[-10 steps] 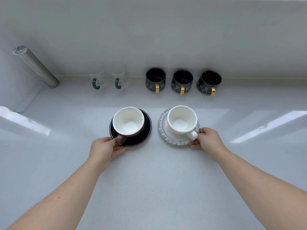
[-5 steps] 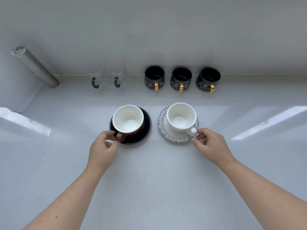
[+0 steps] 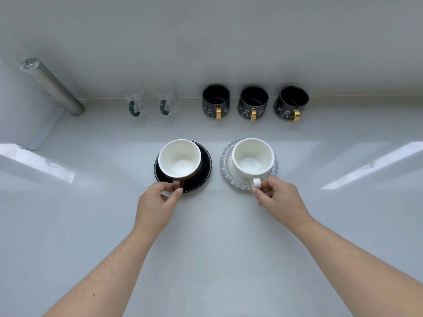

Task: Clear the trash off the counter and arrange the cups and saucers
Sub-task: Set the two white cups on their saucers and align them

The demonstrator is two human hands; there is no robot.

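Brown cup (image 3: 179,160): on black saucer (image 3: 204,167), mid-counter; handle pinched by left hand (image 3: 158,201).
White cup (image 3: 253,156): on frilled grey saucer (image 3: 225,160), just beside; handle pinched by right hand (image 3: 278,197).
Counter (image 3: 212,236): no trash visible.
Back row: two glass mugs (image 3: 152,102), three black mugs (image 3: 254,102) with gold handles, white cat drawings.
Risks, as judged: cup sliding off-centre or tipping if turned by handle; saucer skating on glossy top.
Writing, brands: none legible.
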